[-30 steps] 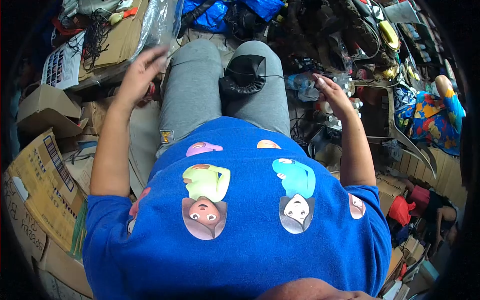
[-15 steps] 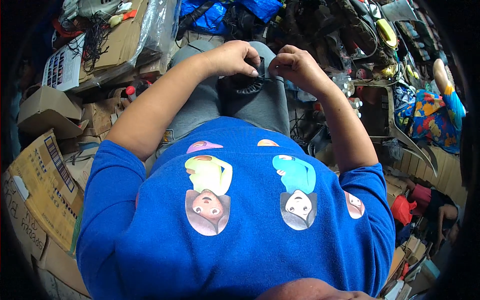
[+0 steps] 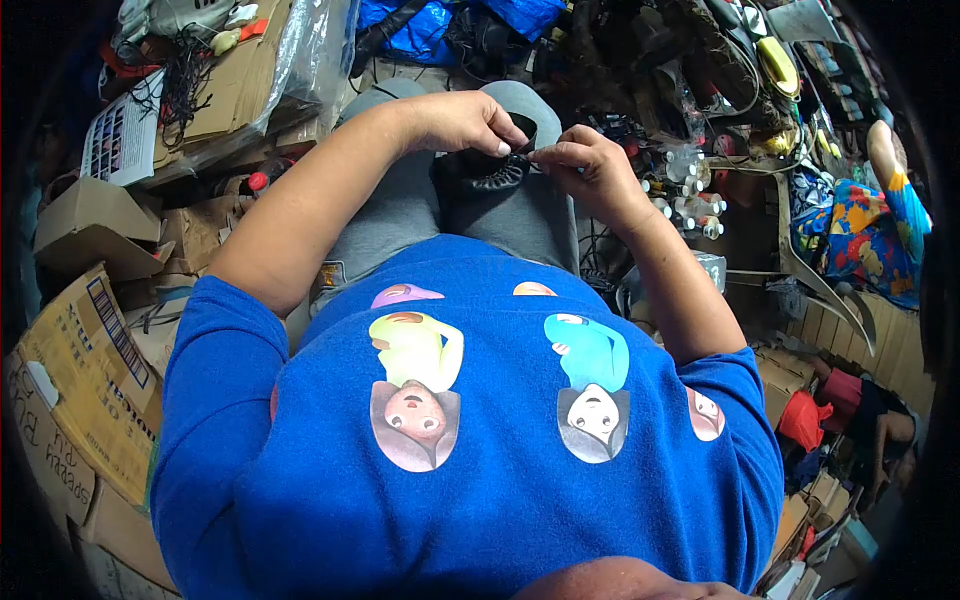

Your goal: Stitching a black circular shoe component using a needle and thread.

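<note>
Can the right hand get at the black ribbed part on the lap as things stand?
Probably yes: the right hand is already at the rim of the black ribbed part, fingertips pinching beside the left hand, with nothing between them.

Black round object (image 3: 492, 172) on the lap: upper part hidden behind left hand (image 3: 462, 122) and right hand (image 3: 588, 170); kind not determinable. Whatever the fingers (image 3: 512, 146) pinch between the hands is too small to identify. Bottles (image 3: 690, 195) at right partly hidden by the right forearm. Cardboard boxes (image 3: 75, 400) cut off by the dark left rim.
</note>
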A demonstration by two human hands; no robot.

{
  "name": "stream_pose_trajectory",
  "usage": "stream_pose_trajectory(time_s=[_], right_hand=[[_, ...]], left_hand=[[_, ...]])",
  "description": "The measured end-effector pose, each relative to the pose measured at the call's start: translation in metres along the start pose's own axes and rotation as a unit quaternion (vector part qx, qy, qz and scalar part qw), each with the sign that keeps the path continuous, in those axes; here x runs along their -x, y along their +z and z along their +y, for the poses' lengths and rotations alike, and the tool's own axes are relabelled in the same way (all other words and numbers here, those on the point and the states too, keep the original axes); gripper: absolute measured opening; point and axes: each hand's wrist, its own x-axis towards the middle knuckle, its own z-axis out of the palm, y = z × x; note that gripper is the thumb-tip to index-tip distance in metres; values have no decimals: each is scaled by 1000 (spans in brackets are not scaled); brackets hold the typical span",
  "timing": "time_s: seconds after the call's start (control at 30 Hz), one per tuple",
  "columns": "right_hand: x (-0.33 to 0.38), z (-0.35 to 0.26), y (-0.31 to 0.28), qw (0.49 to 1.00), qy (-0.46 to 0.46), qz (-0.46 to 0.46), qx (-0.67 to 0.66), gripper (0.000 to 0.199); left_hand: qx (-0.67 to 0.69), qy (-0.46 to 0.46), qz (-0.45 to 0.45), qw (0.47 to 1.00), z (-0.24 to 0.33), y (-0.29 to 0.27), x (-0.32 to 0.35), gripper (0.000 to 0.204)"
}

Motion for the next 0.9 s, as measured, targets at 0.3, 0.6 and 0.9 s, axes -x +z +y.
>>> stream_pose_trajectory(time_s=[0.3, 0.6, 0.9], right_hand=[[-20, -38, -14, 948, -117, -88, 282, 16], [-2, 15, 3, 996, 51, 0, -72, 19], [-17, 1, -13, 992, -75, -11, 101, 16]], left_hand=[[-30, -1, -21, 999, 2, -1, -3, 37], [78, 9, 38, 996, 0, -1, -3, 32], [87, -6, 37, 996, 4, -2, -4, 33]])
